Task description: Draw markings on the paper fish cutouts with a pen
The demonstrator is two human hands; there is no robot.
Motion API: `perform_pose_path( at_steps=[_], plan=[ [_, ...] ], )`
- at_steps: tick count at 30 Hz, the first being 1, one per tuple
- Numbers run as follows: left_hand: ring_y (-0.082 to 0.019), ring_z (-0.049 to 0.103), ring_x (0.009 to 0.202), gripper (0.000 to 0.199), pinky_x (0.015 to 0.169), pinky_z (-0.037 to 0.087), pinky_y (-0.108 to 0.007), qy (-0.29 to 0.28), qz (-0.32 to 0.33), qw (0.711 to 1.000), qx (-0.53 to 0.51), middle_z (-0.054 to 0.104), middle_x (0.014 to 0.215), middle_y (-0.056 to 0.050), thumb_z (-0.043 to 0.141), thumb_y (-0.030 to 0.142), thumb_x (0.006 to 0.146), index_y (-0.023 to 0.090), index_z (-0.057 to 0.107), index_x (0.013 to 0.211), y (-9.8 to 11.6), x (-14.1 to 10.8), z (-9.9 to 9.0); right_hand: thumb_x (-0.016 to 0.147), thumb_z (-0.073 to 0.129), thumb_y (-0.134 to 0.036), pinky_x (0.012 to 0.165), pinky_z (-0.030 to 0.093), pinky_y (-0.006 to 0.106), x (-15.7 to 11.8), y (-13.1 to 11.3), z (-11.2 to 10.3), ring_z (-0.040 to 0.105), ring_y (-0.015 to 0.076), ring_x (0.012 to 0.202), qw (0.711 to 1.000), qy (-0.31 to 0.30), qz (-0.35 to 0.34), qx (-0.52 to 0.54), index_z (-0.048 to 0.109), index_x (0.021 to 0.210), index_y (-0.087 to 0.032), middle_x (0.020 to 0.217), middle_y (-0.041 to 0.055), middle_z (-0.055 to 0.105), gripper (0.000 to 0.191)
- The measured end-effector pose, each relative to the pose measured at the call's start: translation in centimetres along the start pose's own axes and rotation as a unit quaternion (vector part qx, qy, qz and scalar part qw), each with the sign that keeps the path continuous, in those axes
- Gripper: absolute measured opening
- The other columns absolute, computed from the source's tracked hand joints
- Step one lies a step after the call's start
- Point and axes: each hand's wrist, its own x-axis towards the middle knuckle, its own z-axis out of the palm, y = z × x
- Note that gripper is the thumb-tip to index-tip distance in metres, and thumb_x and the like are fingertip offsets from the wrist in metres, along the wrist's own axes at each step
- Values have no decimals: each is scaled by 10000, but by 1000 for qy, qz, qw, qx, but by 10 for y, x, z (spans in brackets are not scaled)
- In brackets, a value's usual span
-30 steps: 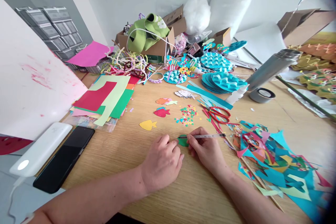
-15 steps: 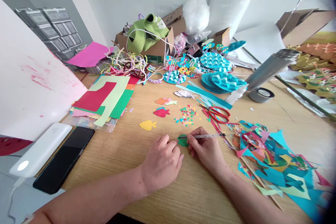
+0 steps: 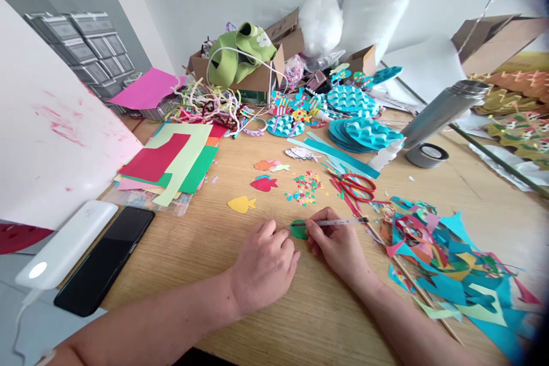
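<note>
My right hand (image 3: 338, 243) is closed around a slim clear pen (image 3: 343, 221), its tip on a small green paper piece (image 3: 299, 230) on the table. My left hand (image 3: 266, 263) has its fingers curled at that piece's left edge, pinning it; the fingertips are partly hidden. Just beyond my hands lie a yellow paper fish (image 3: 241, 204), a red paper fish (image 3: 263, 183), an orange paper fish (image 3: 265, 165) and a white drawn fish (image 3: 302, 153). Small round paper dots (image 3: 304, 189) are heaped to their right.
Red-handled scissors (image 3: 358, 187), a glue bottle (image 3: 388, 152) and a steel flask (image 3: 444, 111) stand or lie to the right. Paper scraps (image 3: 458, 266) spread beside my right forearm. Coloured sheets (image 3: 193, 154), a phone (image 3: 105, 260) and a white power bank (image 3: 66, 243) are at left.
</note>
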Motion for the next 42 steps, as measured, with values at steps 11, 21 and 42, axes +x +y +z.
perform_pose_path(
  at_steps=[11, 21, 42],
  plan=[
    [-249, 540, 866, 154, 779, 491, -423, -5, -5, 1000, -6, 662, 933, -67, 547, 223, 927, 143, 635, 830, 0, 0, -1, 750, 671, -591, 351, 343, 207, -1, -2, -1, 469, 111, 347, 1000, 10, 2, 1, 492, 710, -227, 457, -48, 532, 407],
    [-247, 540, 858, 153, 771, 493, -418, -4, -4, 1000, -5, 664, 930, -68, 555, 227, 923, 143, 640, 827, -1, 0, -1, 735, 678, -616, 345, 352, 210, -1, -3, 0, 473, 114, 346, 1000, 10, 4, 2, 496, 704, -228, 456, -47, 531, 430],
    [-250, 535, 863, 156, 776, 493, -427, -4, -5, 1000, -12, 666, 934, -66, 544, 207, 922, 140, 637, 816, 0, 0, 0, 748, 695, -527, 353, 344, 194, -2, -2, -1, 472, 100, 349, 1000, 5, 5, 9, 493, 716, -218, 455, -54, 530, 370]
  ],
)
